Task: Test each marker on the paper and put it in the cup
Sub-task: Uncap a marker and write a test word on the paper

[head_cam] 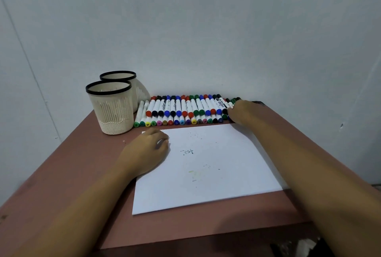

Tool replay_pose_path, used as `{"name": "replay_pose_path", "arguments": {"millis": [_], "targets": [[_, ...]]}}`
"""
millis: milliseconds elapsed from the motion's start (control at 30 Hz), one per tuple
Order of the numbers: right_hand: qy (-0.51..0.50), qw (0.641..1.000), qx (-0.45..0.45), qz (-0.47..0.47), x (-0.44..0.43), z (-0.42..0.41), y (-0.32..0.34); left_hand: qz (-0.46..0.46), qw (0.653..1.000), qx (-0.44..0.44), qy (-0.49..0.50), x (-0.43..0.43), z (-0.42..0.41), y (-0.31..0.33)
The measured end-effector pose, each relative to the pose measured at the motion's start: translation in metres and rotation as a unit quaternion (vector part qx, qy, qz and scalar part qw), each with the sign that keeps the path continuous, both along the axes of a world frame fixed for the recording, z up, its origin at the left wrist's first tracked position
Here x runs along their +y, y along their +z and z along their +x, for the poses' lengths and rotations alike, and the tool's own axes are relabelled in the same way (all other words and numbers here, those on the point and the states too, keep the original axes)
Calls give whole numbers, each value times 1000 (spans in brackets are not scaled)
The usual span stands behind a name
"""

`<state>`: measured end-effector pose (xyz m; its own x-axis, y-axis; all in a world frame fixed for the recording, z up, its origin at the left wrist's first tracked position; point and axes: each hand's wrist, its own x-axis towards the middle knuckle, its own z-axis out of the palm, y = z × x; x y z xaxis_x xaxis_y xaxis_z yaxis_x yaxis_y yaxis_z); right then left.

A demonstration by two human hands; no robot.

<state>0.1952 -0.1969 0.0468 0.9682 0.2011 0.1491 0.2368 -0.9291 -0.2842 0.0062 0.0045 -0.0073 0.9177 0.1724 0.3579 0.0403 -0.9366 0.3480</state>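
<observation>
- The left hand rests on the left edge of the paper; its grip is loose, the fingers lightly curled with nothing in them
- The right hand reaches to the right end of the markers and touches them there; its fingertips are hidden behind the hand, so I cannot tell whether the grip has closed on one
- The markers lie side by side in two rows at the back of the worktop, by the wall: thick white barrels with red, black, blue and green caps behind, thinner ones with coloured end caps in front
- The near cup, cream mesh with a black rim, stands left of the markers, and a far cup of the same kind stands just behind it; from here I cannot tell what is inside either
- The paper lies in front of the markers and carries a few faint dots and scribbles
</observation>
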Motion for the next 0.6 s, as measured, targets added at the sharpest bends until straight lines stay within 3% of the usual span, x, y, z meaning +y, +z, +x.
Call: {"name": "replay_pose_path", "arguments": {"millis": [233, 400, 600], "targets": [[-20, 999, -17, 33, 5, 1, -3, -7, 1000, 1, 10, -1, -1, 1], [-25, 975, -102, 198, 5, -1, -1, -19, 1000, 1, 17, -1, 0, 2], [67, 905, -147, 393, 18, -47, 20, -114, 990, -60, 52, -1, 2, 11]]}}
